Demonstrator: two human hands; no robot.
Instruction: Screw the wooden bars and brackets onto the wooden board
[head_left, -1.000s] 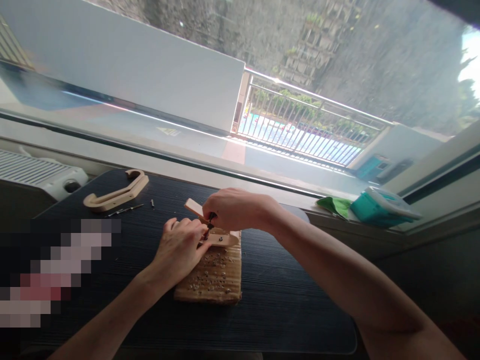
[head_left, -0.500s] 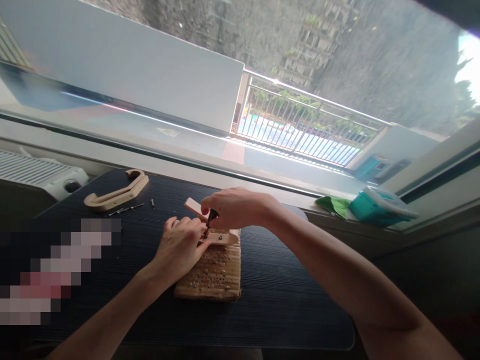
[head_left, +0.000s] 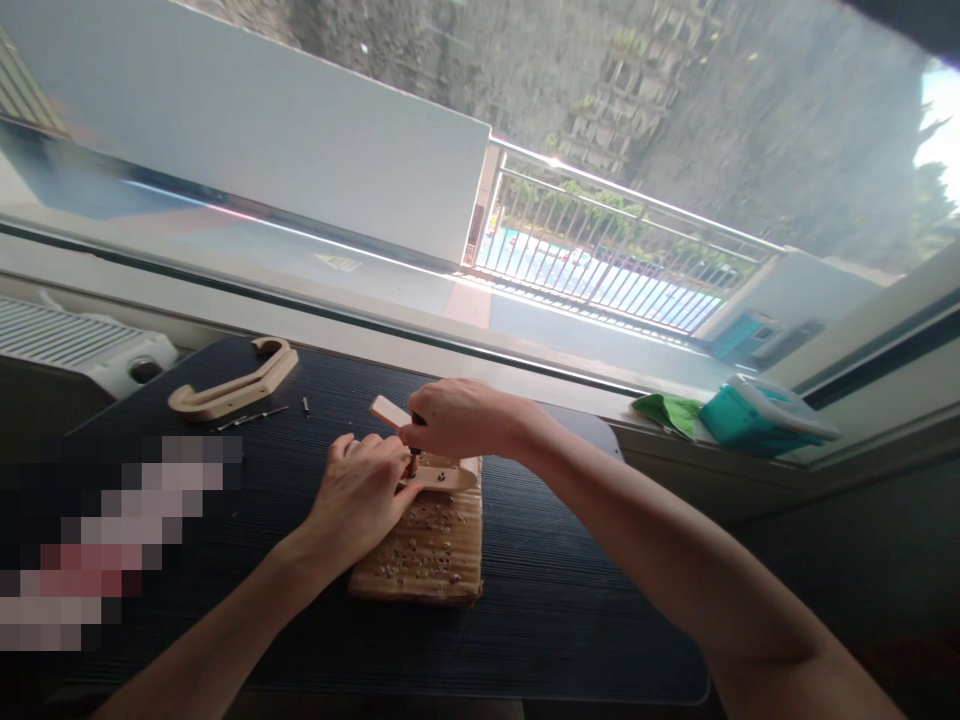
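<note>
My right hand (head_left: 459, 418) is closed around the dark handle of a screwdriver (head_left: 415, 452), which stands roughly upright. Its tip meets a pale wooden piece (head_left: 456, 482), though the exact contact is partly hidden by my fingers. With fingers bent and thumb along the near edge, my left hand (head_left: 367, 488) grips that wooden piece. The piece has a rounded right end and a dark hole or screw in it; another wooden arm (head_left: 388, 410) sticks out behind my hands. Underneath lies a corrugated cardboard block (head_left: 420, 565) dotted with many small holes.
On the dark table (head_left: 577, 590), a curved wooden piece (head_left: 236, 385) lies at the back left. Near it are a thin metal rod (head_left: 251, 418) and a small metal bit (head_left: 305, 405). A green cloth (head_left: 666, 413) and a teal container (head_left: 757, 415) stand on the windowsill.
My right hand has turned on the screwdriver and sunk closer round its handle, covering more of it. My left hand and the wooden piece stay in place.
</note>
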